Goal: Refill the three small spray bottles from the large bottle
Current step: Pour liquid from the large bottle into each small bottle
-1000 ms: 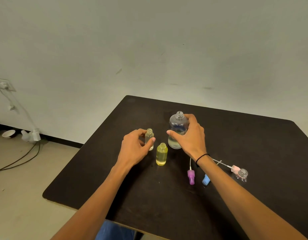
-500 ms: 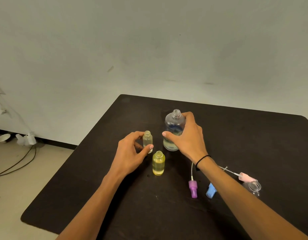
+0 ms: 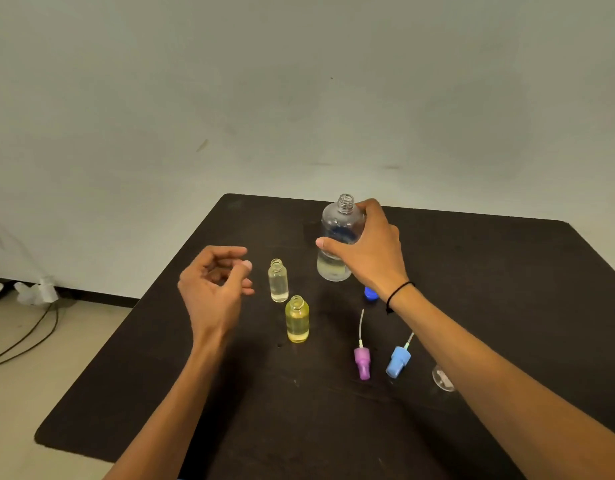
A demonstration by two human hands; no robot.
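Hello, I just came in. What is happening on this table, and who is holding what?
A person is refilling small bottles at a dark table. The right hand grips the large clear bottle, which is uncapped and holds only a little liquid at the bottom. The left hand hovers beside the small clear bottle, holding nothing. The small yellow bottle stands open nearby. A purple spray head and a blue spray head lie on the table, off their bottles.

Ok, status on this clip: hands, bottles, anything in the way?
Right hand grips large bottle, uncapped, low. Left hand free beside clear bottle. Yellow bottle open. Nothing blocking.
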